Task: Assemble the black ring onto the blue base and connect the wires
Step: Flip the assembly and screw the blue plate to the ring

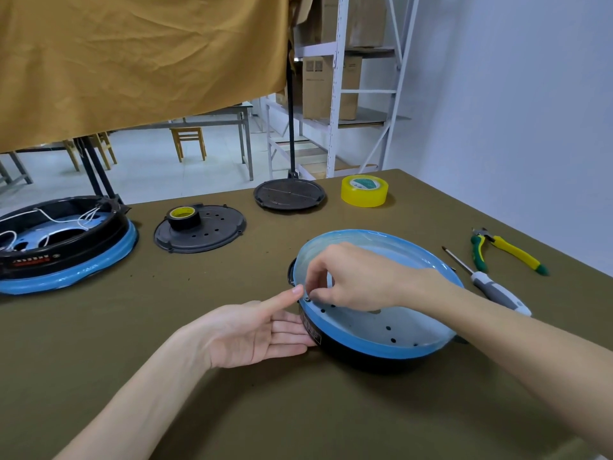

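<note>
A blue base [391, 346] with a pale perforated inside sits on a black ring [358, 358] on the table in front of me, its wires hidden. My left hand [255, 330] lies palm up with straight fingers against the ring's left side, thumb tip at the rim. My right hand [351, 280] reaches over the blue rim, its fingers curled and pinching something small at the left inner edge; I cannot make out what. A second black ring on a blue base [66, 244], with white wires [63, 220] inside, sits at the far left.
Two dark round plates lie behind: one [202, 232] carrying a black tape roll [183, 216], another [289, 195] farther back. A yellow tape roll [364, 190] stands at the back right. A screwdriver [491, 287] and green-yellow pliers [504, 249] lie at the right.
</note>
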Demonstrator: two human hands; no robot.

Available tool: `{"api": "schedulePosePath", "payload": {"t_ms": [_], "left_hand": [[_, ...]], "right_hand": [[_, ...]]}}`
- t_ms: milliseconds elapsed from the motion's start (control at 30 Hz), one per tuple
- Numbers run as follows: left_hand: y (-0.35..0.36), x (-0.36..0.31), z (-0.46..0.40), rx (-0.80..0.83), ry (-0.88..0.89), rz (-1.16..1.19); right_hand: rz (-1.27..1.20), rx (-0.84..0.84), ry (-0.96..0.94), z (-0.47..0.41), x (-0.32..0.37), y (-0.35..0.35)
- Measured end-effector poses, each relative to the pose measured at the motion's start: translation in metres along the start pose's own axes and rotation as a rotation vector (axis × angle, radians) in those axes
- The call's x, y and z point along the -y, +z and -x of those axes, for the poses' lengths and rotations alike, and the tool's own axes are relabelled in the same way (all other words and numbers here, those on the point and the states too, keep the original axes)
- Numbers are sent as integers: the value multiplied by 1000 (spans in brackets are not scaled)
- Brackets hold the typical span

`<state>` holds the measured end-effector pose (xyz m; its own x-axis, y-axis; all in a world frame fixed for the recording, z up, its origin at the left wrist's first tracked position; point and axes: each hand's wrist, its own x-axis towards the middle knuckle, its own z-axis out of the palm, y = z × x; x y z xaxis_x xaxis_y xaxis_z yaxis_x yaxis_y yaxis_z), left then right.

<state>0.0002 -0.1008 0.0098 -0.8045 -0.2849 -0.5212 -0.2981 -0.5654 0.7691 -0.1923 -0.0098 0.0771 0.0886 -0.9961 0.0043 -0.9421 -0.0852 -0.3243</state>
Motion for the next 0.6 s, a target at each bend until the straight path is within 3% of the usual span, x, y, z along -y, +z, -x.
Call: {"api": "schedulePosePath", "payload": {"t_ms": [600], "left_hand": [[8, 0, -1, -80, -1, 111]], "right_hand": [[-63, -154, -2, 8, 0, 14]]}}
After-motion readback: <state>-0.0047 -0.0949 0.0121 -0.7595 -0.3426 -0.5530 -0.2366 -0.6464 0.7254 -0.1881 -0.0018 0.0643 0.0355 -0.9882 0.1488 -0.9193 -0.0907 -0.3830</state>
